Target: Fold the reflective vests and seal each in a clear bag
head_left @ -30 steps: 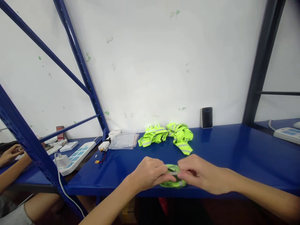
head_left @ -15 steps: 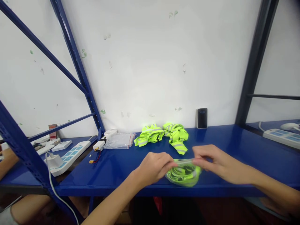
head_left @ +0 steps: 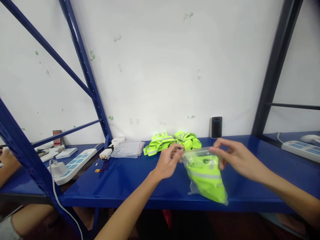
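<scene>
Between my hands a clear zip bag [head_left: 197,152] hangs by its top edge, with a folded neon-yellow reflective strap [head_left: 207,180] inside. My left hand [head_left: 168,161] pinches the bag's left top corner. My right hand [head_left: 228,156] grips the right top corner between thumb and fingers. The bag is held tilted above the front of the blue table [head_left: 120,183], its lower end slanting to the right. Behind my left hand lie two bunches of the same neon material, a left bunch [head_left: 158,143] and a right bunch [head_left: 191,140], partly covered by hand and bag.
A stack of clear bags [head_left: 127,149] lies at the back left beside a white box with wires [head_left: 106,153]. A black-faced device [head_left: 216,127] leans on the wall. Power strips [head_left: 75,166] lie beyond the blue rack post [head_left: 27,156]; another person's hand [head_left: 8,160] shows far left.
Both hands have risen with the bag, which has turned from bunched and flat near the table edge to hanging with its front facing me.
</scene>
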`<action>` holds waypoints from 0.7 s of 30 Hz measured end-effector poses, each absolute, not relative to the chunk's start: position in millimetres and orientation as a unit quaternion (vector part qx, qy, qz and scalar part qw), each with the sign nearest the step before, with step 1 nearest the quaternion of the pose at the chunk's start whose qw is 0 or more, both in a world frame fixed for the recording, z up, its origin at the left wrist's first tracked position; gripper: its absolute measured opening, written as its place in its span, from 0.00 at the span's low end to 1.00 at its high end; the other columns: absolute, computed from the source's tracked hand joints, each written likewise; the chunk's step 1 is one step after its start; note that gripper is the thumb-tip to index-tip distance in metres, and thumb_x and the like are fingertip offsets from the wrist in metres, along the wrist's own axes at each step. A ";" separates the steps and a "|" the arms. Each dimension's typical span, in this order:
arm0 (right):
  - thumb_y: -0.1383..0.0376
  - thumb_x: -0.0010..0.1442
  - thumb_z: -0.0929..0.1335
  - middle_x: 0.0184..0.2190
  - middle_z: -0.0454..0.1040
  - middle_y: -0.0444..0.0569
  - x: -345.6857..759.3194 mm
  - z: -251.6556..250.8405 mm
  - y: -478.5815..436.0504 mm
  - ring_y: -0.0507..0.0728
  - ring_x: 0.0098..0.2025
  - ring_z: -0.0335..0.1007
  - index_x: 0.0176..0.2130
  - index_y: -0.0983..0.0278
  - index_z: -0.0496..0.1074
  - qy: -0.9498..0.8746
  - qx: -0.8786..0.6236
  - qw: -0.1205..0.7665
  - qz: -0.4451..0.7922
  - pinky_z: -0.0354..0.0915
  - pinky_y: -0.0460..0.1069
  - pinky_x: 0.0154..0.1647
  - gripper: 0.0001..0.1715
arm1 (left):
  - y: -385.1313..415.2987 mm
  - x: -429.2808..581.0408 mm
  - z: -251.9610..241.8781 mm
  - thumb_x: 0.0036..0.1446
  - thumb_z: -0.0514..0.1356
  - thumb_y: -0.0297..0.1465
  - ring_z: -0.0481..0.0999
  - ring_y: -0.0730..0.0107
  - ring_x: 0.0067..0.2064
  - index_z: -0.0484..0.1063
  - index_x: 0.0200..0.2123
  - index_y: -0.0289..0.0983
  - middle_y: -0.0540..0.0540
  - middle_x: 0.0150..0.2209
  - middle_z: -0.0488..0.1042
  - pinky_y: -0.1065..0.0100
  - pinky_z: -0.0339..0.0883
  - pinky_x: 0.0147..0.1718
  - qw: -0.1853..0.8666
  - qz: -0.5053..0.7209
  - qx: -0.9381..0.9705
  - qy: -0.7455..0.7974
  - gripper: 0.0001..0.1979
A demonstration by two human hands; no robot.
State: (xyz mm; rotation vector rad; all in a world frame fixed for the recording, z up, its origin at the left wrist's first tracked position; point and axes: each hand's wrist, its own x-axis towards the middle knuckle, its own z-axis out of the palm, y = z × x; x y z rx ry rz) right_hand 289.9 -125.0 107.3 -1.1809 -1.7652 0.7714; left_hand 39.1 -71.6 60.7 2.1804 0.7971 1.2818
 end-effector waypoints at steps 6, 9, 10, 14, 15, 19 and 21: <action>0.52 0.51 0.73 0.18 0.71 0.48 363.9 96.9 -70.9 0.58 0.22 0.73 0.27 0.62 0.66 -0.568 -0.556 0.514 0.323 0.72 0.53 0.29 0.18 | -22.7 -24.1 26.7 0.66 0.47 0.40 0.74 0.70 0.32 0.70 0.43 0.36 0.46 0.33 0.74 0.69 0.67 0.35 0.198 0.435 0.787 0.390 0.17; 0.58 0.55 0.71 0.30 0.73 0.54 401.6 73.1 -33.4 0.58 0.26 0.74 0.36 0.63 0.67 -0.462 -0.612 0.566 0.303 0.71 0.53 0.32 0.13 | -17.4 -39.3 13.7 0.67 0.45 0.37 0.75 0.68 0.36 0.71 0.43 0.38 0.46 0.35 0.75 0.67 0.67 0.38 0.116 0.379 0.828 0.397 0.17; 0.57 0.57 0.69 0.38 0.73 0.60 409.6 63.2 -21.8 0.59 0.29 0.75 0.45 0.64 0.66 -0.439 -0.632 0.561 0.304 0.70 0.54 0.33 0.18 | -17.2 -39.1 11.8 0.67 0.45 0.37 0.75 0.67 0.38 0.71 0.44 0.39 0.46 0.37 0.76 0.67 0.66 0.40 0.095 0.358 0.843 0.390 0.17; 0.53 0.60 0.65 0.58 0.58 0.75 411.0 27.9 7.7 0.70 0.57 0.64 0.61 0.67 0.57 -0.534 -0.733 0.390 0.162 0.64 0.58 0.49 0.36 | -11.4 -21.3 11.4 0.65 0.49 0.34 0.76 0.66 0.43 0.72 0.46 0.41 0.46 0.42 0.78 0.66 0.66 0.45 0.061 0.301 0.890 0.338 0.14; 0.53 0.61 0.65 0.61 0.53 0.76 404.5 22.4 10.0 0.72 0.60 0.59 0.61 0.68 0.58 -0.563 -0.743 0.344 0.116 0.61 0.60 0.52 0.36 | -8.7 -15.6 11.1 0.63 0.51 0.33 0.76 0.66 0.42 0.73 0.45 0.40 0.46 0.40 0.78 0.67 0.66 0.43 0.056 0.301 0.892 0.332 0.13; 0.54 0.61 0.62 0.65 0.49 0.66 357.7 15.9 6.0 0.76 0.61 0.55 0.58 0.63 0.64 -0.638 -0.710 0.274 -0.119 0.56 0.70 0.54 0.29 | 0.0 -1.2 4.3 0.55 0.58 0.33 0.75 0.67 0.34 0.74 0.36 0.37 0.46 0.32 0.76 0.68 0.65 0.35 0.017 0.334 0.872 0.358 0.08; 0.57 0.62 0.61 0.61 0.57 0.62 325.8 17.2 2.1 0.72 0.62 0.54 0.54 0.63 0.68 -0.691 -0.624 0.300 -0.206 0.55 0.67 0.57 0.23 | 1.3 -1.8 -0.3 0.56 0.57 0.32 0.73 0.68 0.31 0.73 0.31 0.37 0.47 0.29 0.75 0.68 0.63 0.33 -0.015 0.336 0.857 0.390 0.07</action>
